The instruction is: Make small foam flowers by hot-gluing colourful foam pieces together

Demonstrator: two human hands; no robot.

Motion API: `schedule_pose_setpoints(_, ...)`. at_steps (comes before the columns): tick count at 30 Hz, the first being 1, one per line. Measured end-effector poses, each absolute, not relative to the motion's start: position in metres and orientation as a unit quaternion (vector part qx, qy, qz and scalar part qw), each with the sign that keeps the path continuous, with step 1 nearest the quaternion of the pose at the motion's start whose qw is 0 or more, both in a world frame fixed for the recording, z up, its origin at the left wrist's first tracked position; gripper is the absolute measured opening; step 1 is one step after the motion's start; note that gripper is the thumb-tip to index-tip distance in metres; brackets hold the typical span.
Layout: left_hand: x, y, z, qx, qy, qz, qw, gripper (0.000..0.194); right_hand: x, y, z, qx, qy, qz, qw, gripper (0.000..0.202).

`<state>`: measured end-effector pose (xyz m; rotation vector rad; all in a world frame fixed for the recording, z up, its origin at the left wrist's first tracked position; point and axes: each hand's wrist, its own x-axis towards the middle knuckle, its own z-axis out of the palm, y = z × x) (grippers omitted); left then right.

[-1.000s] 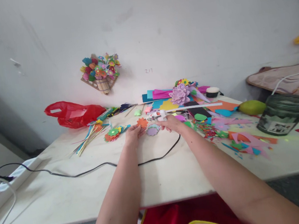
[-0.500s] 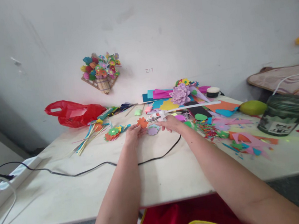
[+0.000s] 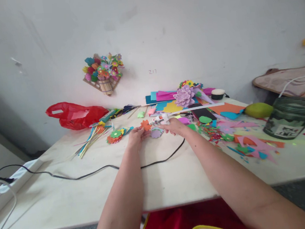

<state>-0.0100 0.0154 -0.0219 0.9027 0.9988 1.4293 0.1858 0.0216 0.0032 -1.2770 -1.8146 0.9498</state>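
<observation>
left hand: fingers closed, pinching an orange flower cut-out at its near edge, holding it just above or on the table; which, i cannot tell. right hand: closed, gripping a white glue gun, its nozzle pointing left at the cut-out; whether tip and cut-out are touching is not showing clearly. glue stick, white, long: sticking out of the gun's rear to the right. lilac flower cut-out: lying between the hands. black cord: running across the table to a white power strip. step in hand, by judgement: putting glue on the orange piece. next move is probably calling for a steady pinch, fingertips staying clear of the hot nozzle.
</observation>
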Motion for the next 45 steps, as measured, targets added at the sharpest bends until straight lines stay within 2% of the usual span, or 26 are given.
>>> schedule_pose_setpoints(15,-0.0106,0.0152,-0.0224,0.39,0.415,0.604,0.558,0.005,0.1839,0.0207,0.0058,-0.52,-0.703,0.351,0.336,0.036)
schedule_pose_setpoints(45,-0.0131,0.0196,-0.0265,0.401,0.407,0.596,0.564,0.002,0.1837,0.0177,0.0074,-0.515,-0.713,0.341,0.331,0.045)
